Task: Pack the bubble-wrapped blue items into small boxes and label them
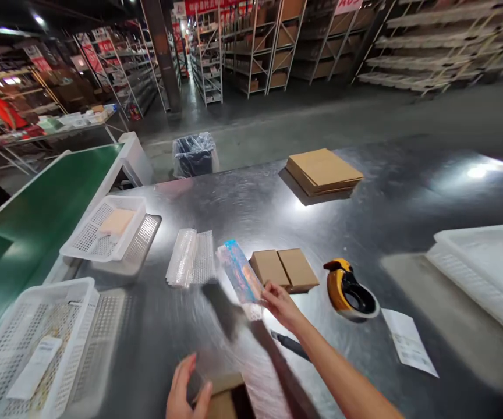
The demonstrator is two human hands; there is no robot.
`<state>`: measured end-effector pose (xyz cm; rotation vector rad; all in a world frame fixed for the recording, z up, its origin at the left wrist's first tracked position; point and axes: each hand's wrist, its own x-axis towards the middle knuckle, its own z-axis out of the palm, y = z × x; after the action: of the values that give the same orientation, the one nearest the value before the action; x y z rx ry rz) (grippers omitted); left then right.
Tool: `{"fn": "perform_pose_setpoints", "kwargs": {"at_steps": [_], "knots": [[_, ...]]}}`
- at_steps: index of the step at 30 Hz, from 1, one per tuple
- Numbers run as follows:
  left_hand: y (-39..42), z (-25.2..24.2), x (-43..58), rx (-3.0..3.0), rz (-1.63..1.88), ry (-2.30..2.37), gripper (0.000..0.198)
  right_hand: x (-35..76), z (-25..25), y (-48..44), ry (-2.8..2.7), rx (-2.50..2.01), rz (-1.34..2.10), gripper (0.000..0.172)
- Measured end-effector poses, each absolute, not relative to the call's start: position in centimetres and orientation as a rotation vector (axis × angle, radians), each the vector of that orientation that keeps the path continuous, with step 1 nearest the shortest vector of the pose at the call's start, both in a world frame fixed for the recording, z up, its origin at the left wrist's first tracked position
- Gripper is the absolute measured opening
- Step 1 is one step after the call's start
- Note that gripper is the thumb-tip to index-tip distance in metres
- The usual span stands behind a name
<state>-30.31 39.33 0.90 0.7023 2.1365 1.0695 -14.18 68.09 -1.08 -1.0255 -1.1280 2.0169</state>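
R hand (281, 302) pinching shiny pkt (239, 270), bubble wrap (204, 256) + tape gun (341, 291) nearby, cutter (292, 344) partly behind forearm (339, 364). L hand (186, 391) fingers apart by box (223, 402), cut off at btm, contact unclear tbh.

I find the table (238, 201) smooth, glossy metal; over it, the pouch (241, 273) shiny plastic; on it, boxes (271, 268) matt cardboard, bubble wrap (184, 258) bumpy.

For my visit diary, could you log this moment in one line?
right hand: holds shiny packet | left hand: at brown box | tape dispenser: on table, untouched
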Motion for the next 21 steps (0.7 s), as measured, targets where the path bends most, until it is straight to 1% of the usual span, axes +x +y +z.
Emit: {"fn": "perform_pose_setpoints", "kwargs": {"at_steps": [3, 4, 5, 6, 8, 9, 11, 13, 16, 17, 19, 21], "knots": [[43.0, 3.2, -29.1, 0.638, 1.359, 1.645, 0.094, -11.5, 0.2, 61.8, -0.907, -0.729, 2.34, 0.061], [43.9, 4.2, -28.4, 0.633, 1.403, 1.499, 0.101, -11.2, 0.4, 59.9, -0.864, -0.653, 2.428, 0.06], [44.6, 5.0, -27.8, 0.61, 1.424, 1.395, 0.102, -11.2, 0.6, 58.2, -0.841, -0.599, 2.497, 0.059], [45.0, 5.8, -27.1, 0.568, 1.437, 1.332, 0.1, -11.3, 0.8, 56.8, -0.841, -0.569, 2.55, 0.058], [45.0, 7.0, -26.0, 0.45, 1.467, 1.351, 0.084, -11.8, 1.3, 55.0, -0.94, -0.582, 2.565, 0.056], [44.6, 7.4, -25.6, 0.394, 1.494, 1.429, 0.075, -12.0, 1.8, 54.5, -1.048, -0.626, 2.494, 0.054], [43.6, 8.2, -25.3, 0.374, 1.547, 1.661, 0.064, -12.2, 3.3, 54.4, -1.328, -0.739, 2.174, 0.049], [42.6, 9.1, -25.6, 0.505, 1.508, 1.898, 0.06, -11.9, 5.9, 54.7, -1.588, -0.768, 1.754, 0.042], [41.4, 10.2, -26.0, 0.72, 1.316, 2.175, 0.058, -11.5, 10.5, 54.6, -1.871, -0.583, 1.238, 0.022], [41.1, 10.3, -26.1, 0.743, 1.253, 2.252, 0.058, -11.5, 11.9, 54.4, -1.951, -0.488, 1.073, 0.019], [40.6, 10.4, -26.0, 0.749, 1.165, 2.359, 0.057, -11.8, 14.1, 53.4, -2.087, -0.319, 0.737, 0.02], [40.2, 10.1, -25.7, 0.761, 1.125, 2.415, 0.054, -12.3, 15.1, 52.3, -2.18, -0.245, 0.476, 0.023]]}}
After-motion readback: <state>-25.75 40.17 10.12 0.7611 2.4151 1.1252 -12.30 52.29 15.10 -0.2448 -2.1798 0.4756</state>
